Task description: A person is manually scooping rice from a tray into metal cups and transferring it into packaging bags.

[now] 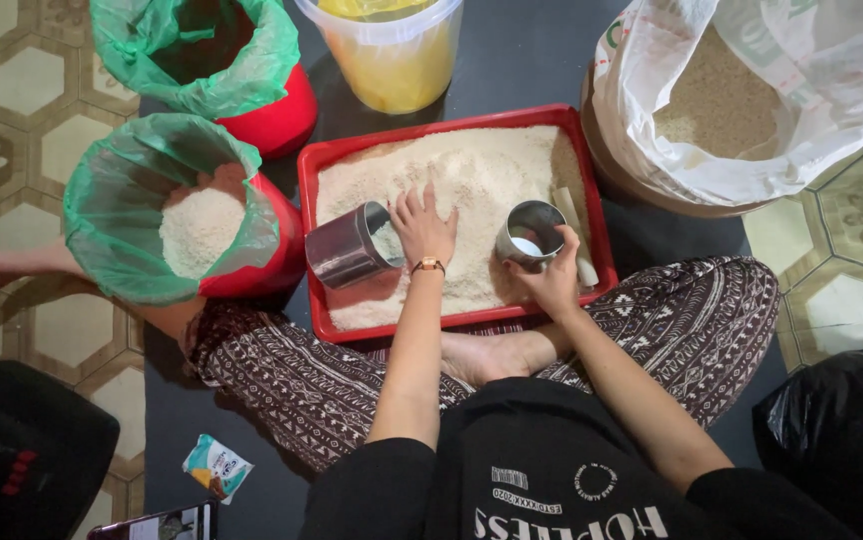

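A red tray (pixel 452 128) heaped with white rice lies on the floor in front of my crossed legs. My left hand (pixel 422 225) rests flat on the rice with fingers spread, a bracelet on its wrist. Beside that hand a metal can (pixel 347 248) lies on its side in the tray, mouth toward the fingers. My right hand (pixel 552 280) grips a second metal can (pixel 530 232), upright on the rice with a little rice inside. A pale stick (pixel 577 235) lies along the tray's right side.
A red bucket lined with green plastic (pixel 152 200) holds rice at the left, another lined bucket (pixel 202 50) behind it. A yellow tub (pixel 392 50) stands at the back, a large white rice sack (pixel 752 90) at the right, a black bag (pixel 842 430) nearby.
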